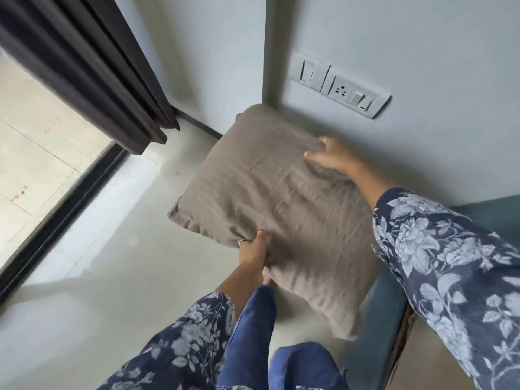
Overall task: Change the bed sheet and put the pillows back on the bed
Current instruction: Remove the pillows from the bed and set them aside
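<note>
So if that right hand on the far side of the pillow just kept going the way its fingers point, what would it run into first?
The right hand grips the far edge of the brown pillow, fingers pointing up-left across it. Going on, it would meet more pillow first, then probably the grey wall corner behind, though depth is hard to judge.

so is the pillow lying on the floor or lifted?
Lifted, it seems: the pillow is tilted, gripped by the left hand and right hand, its shadow on the floor below.

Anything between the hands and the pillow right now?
No. Both hands already hold the pillow: the left hand grips its near edge, and the right hand grips the far edge by the wall. Nothing visible lies between either hand and the fabric.
</note>
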